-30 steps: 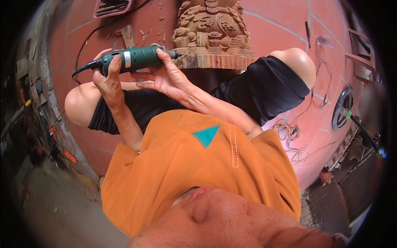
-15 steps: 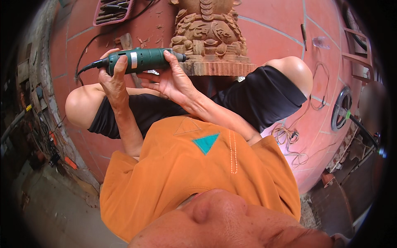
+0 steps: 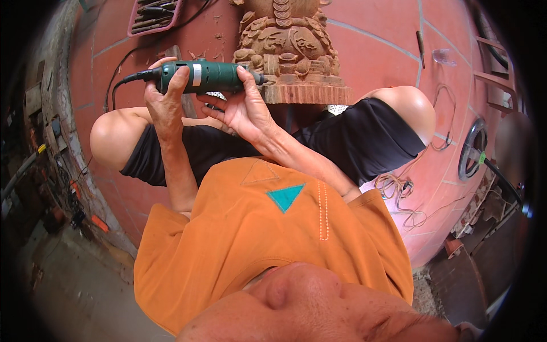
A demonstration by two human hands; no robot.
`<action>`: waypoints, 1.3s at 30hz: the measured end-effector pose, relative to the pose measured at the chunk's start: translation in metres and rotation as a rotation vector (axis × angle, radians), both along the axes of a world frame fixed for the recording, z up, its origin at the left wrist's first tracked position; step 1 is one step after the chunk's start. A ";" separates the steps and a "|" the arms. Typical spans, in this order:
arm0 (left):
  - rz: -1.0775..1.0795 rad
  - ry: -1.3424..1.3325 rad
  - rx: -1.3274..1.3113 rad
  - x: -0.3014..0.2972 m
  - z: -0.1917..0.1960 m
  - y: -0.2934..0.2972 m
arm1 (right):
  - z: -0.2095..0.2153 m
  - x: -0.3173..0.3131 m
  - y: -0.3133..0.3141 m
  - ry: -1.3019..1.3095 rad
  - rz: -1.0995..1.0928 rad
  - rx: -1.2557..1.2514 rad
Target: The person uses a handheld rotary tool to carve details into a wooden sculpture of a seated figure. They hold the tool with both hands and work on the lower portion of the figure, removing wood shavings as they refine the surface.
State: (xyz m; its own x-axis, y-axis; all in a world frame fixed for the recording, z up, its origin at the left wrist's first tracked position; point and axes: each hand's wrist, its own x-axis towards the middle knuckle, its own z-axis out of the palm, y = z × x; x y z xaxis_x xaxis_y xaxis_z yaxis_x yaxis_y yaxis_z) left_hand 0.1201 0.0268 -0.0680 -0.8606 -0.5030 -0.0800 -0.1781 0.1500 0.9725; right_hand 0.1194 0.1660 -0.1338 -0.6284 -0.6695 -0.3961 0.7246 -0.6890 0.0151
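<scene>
A green die grinder [image 3: 219, 77] lies level across both my hands, its dark nose pointing right. My left hand [image 3: 167, 101] is closed around its rear end, where the black cord [image 3: 134, 76] comes out. At the front end my right hand [image 3: 249, 111] holds the body between thumb and fingers, with the lower fingers loosely curled. Just beyond the nose stands a carved wooden statue [image 3: 296, 51] with a reddish flat base [image 3: 307, 94]. In this view the nose overlaps the statue's left lower edge; whether it touches cannot be made out.
At the far left, a pink basket [image 3: 178, 21] holds several carving tools. A chisel-like tool [image 3: 420, 48] and a clear plastic cup [image 3: 443, 56] lie on the red tiled floor to the right. Near my right knee [image 3: 404, 111] are coiled cable [image 3: 393, 185] and a dark ring [image 3: 472, 149].
The die grinder and both hands have shifted slightly to the right and a little away from me. The grip is much the same, and the statue stays in place.
</scene>
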 end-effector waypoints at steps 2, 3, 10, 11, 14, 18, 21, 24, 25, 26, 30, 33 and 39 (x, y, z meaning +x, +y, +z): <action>0.000 -0.010 0.005 0.000 0.000 0.001 | -0.001 0.000 0.000 -0.001 0.003 0.001; 0.000 -0.015 -0.006 0.001 0.000 0.001 | 0.000 0.000 0.001 0.002 0.002 0.004; 0.002 -0.010 -0.040 0.004 -0.001 0.001 | -0.001 0.001 0.000 0.021 0.009 0.019; 0.000 -0.003 -0.035 0.005 -0.003 0.000 | -0.002 0.002 -0.001 0.028 0.008 0.019; -0.006 0.001 -0.026 0.006 -0.004 -0.002 | -0.004 0.003 -0.001 0.044 0.008 0.022; 0.016 0.014 -0.022 0.010 -0.001 -0.005 | -0.005 0.005 -0.004 0.060 0.019 0.023; 0.010 0.004 -0.041 0.013 -0.002 -0.010 | -0.003 0.006 -0.007 0.085 0.037 0.039; 0.022 0.005 -0.049 0.017 -0.001 -0.013 | 0.000 0.007 -0.009 0.086 0.053 0.035; 0.025 0.010 -0.047 0.018 -0.002 -0.014 | 0.000 0.008 -0.010 0.081 0.057 0.029; 0.027 0.016 -0.045 0.019 -0.002 -0.016 | 0.000 0.009 -0.011 0.087 0.064 0.025; 0.038 0.011 -0.068 0.023 -0.002 -0.021 | -0.001 0.010 -0.015 0.111 0.087 0.023; 0.047 0.023 -0.080 0.024 -0.001 -0.024 | 0.000 0.010 -0.018 0.107 0.090 0.027; 0.077 0.004 -0.149 0.026 0.009 -0.024 | -0.004 0.013 -0.025 0.093 0.108 -0.019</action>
State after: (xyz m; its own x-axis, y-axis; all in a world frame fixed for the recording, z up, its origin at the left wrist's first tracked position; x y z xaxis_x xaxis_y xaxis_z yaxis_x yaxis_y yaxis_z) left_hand 0.1457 0.0033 -0.0586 -0.8189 -0.5739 0.0037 -0.1912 0.2788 0.9411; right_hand 0.1320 0.1414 -0.1381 -0.5856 -0.7422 -0.3260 0.7935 -0.6071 -0.0433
